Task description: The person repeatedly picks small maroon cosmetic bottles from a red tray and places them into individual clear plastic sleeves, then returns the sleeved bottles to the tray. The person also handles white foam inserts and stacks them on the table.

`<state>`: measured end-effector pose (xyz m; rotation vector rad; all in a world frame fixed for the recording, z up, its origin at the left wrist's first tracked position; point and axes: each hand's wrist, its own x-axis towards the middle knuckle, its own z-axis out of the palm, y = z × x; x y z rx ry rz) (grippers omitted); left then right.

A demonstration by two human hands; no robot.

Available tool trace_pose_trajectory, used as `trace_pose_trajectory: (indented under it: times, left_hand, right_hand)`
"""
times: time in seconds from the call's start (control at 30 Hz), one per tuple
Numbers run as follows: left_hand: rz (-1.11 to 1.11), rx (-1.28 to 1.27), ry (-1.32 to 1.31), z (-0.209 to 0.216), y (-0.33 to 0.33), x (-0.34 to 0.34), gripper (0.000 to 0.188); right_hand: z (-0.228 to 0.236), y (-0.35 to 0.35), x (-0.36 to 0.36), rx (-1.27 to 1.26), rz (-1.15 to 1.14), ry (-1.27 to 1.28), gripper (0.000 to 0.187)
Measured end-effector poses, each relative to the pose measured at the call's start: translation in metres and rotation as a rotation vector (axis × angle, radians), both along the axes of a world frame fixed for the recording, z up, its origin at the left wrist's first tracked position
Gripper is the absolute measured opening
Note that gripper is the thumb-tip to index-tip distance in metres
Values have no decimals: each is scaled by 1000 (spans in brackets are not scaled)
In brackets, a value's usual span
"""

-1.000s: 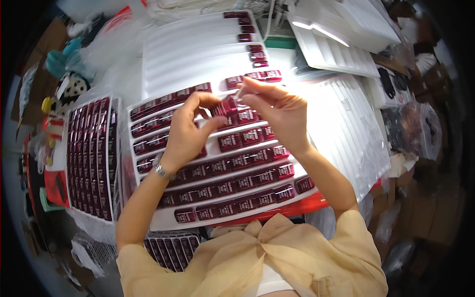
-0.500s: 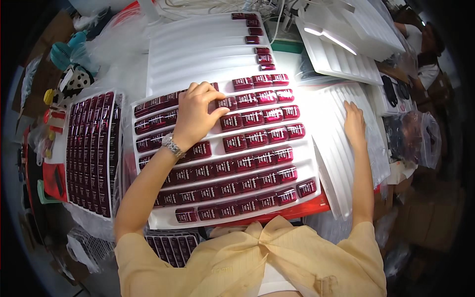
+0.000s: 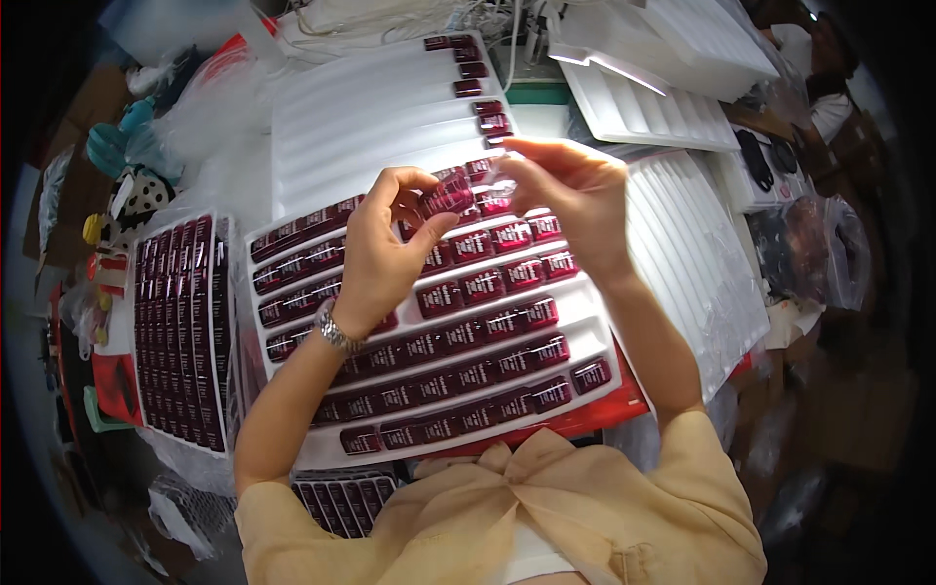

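Note:
My left hand point(image 3: 390, 239), with a metal watch on its wrist, is closed around a small dark red glossy bottle point(image 3: 448, 195) with pale print, lifted above the tray. Beside it, my right hand point(image 3: 575, 190) is pinched close to the bottle's right end. A small clear, shiny bit shows at its fingertips, but I cannot make out what it is. Below both hands lies a white ridged tray point(image 3: 590, 336) with rows of matching dark red bottles point(image 3: 463, 380). Gaps show in some rows, and the hands hide part of the upper rows.
Behind stands another white ridged tray point(image 3: 361, 117) with a few red bottles along its right edge. A filled tray point(image 3: 180, 331) lies at the left. White ridged trays point(image 3: 682, 253) in clear plastic lie at the right. A bright lamp point(image 3: 614, 70) hangs at the back.
My left hand has lifted a bottle from the upper rows. My right hand has left the trays at the right and come over to meet it. The view has shifted slightly.

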<state>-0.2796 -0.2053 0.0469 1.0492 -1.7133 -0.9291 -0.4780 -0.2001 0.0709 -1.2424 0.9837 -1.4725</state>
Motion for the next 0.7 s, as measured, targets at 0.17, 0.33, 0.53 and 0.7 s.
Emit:
trace_pose_trajectory:
  times: [0.17, 0.33, 0.53, 0.7]
  left_hand:
    - [-100, 287, 458, 4, 19, -30, 30]
    - [122, -122, -283, 0, -21, 20, 31]
    - [39, -199, -658, -27, -56, 58, 25]
    - [113, -257, -603, -31, -45, 51, 30]
  right_hand:
    - [-7, 22, 2, -606, -198, 779, 29]
    - [-34, 30, -151, -273, -538, 1146, 32]
    - [-111, 60, -324, 237, -350, 1717, 45]
    - [-91, 63, -324, 124, -308, 1594, 27]
